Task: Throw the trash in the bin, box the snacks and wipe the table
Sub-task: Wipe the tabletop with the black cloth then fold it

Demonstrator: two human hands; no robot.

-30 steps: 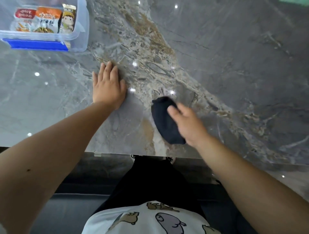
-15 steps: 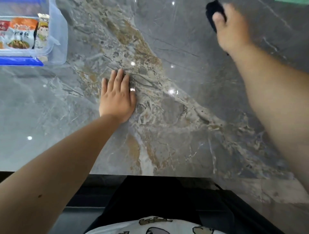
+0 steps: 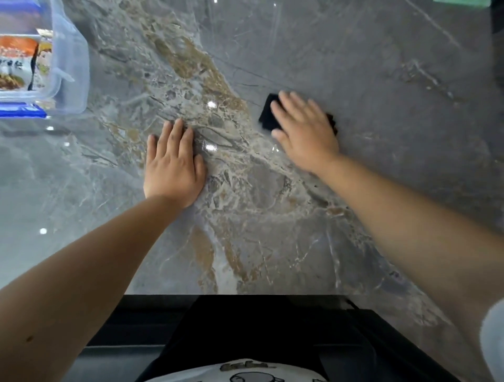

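My right hand [image 3: 306, 132] lies flat on a black cloth [image 3: 268, 116], pressing it against the grey marble table [image 3: 381, 81] right of centre. Only the cloth's left part and a dark edge by my wrist show past the fingers. My left hand [image 3: 174, 163] rests palm down on the table near the middle, fingers together, holding nothing. A clear plastic box [image 3: 71, 62] with a blue clip stands at the far left, with snack packets [image 3: 16, 65] inside it.
The table's near edge [image 3: 245, 294] runs across the lower view, with my dark trousers and a printed white shirt below it. A green strip [image 3: 461, 3] shows at the top right corner. Ceiling lights reflect off the glossy surface.
My right hand swept the cloth from near the front edge out to the far right, then back toward the middle. The left hand stayed planted on the table.
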